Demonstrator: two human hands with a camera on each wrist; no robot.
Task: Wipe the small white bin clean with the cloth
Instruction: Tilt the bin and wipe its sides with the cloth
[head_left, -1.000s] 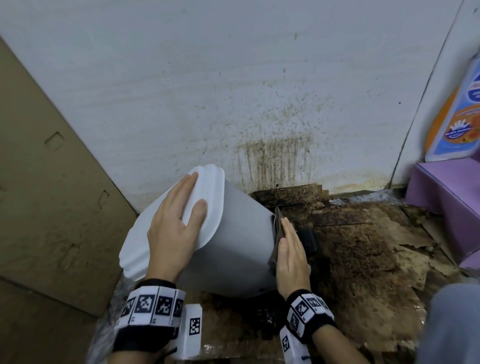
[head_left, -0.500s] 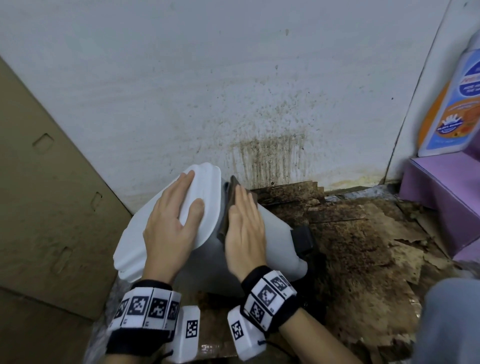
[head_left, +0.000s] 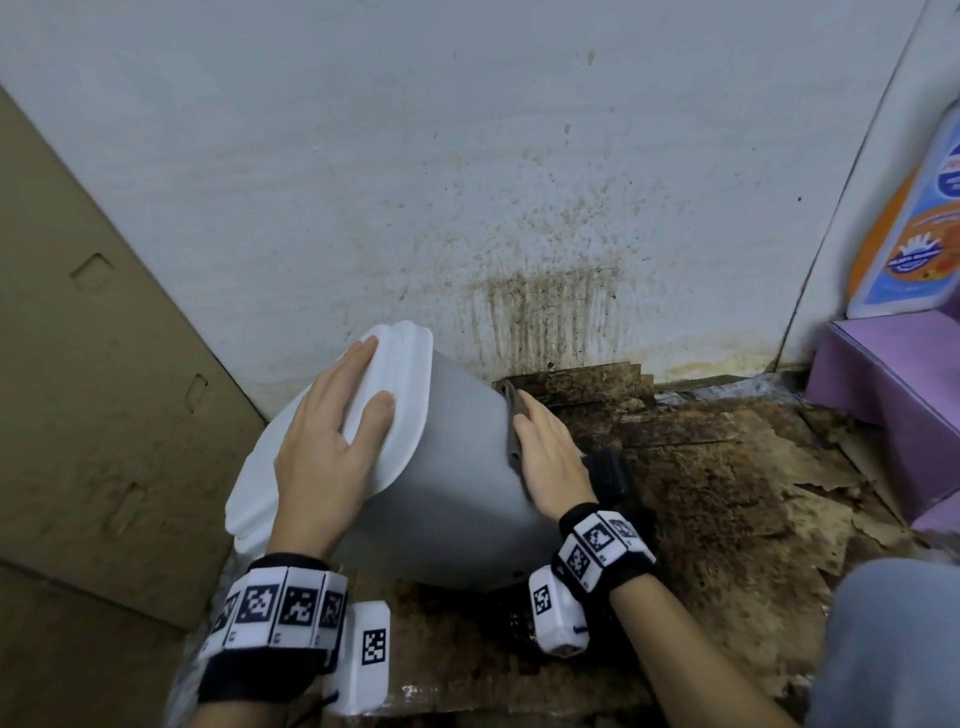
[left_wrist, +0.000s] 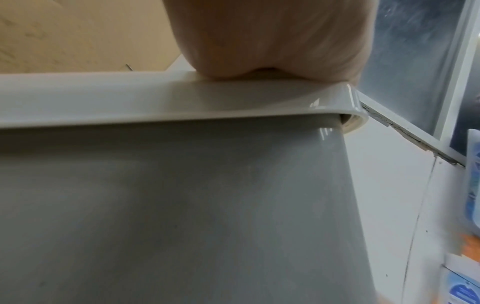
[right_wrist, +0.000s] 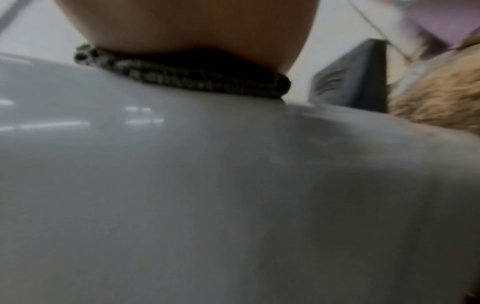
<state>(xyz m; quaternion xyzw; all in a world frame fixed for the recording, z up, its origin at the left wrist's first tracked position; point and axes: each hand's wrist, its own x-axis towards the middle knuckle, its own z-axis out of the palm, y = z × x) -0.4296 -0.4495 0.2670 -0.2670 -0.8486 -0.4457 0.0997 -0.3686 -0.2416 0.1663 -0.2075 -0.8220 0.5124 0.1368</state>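
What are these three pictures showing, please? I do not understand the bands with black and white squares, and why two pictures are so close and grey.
There is no machine here, only a person cleaning. The bands are markers worn on both wrists, and each wrist also carries a small camera.

The wide picture comes from a camera on the person's head, looking down. The two close pictures come from the wrist cameras, so the bin fills them.

The left hand rests flat on the white lid of the small bin, which is tilted over a stained, dirty floor. The right hand presses a dark cloth against the bin's grey side with straight fingers.

A stained wall stands behind, cardboard on the left, and a purple box on the right.
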